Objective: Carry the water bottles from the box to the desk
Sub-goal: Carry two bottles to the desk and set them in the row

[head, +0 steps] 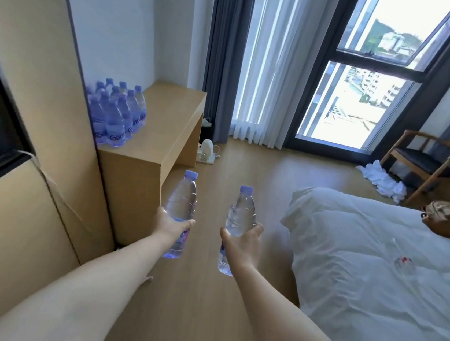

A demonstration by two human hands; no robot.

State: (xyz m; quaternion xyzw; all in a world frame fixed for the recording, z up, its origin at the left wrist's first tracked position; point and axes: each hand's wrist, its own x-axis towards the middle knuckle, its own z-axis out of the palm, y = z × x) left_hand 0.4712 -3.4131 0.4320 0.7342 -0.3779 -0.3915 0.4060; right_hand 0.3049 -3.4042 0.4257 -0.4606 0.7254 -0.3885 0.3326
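Hands out front: my left hand [168, 224] grips one clear purple-capped plastic water bottle [181, 207], my right hand [242, 243] grips another [240, 214]. Cluster of matching bottles [116, 114] stands on the light wooden desk [164, 124].

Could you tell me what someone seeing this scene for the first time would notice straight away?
Most likely the two clear water bottles with purple caps held up mid-frame, one in the left hand and one in the right hand, above the wooden floor. Next comes the cluster of bottles standing on the desk at upper left, and the bright tall window beyond the white bed on the right.
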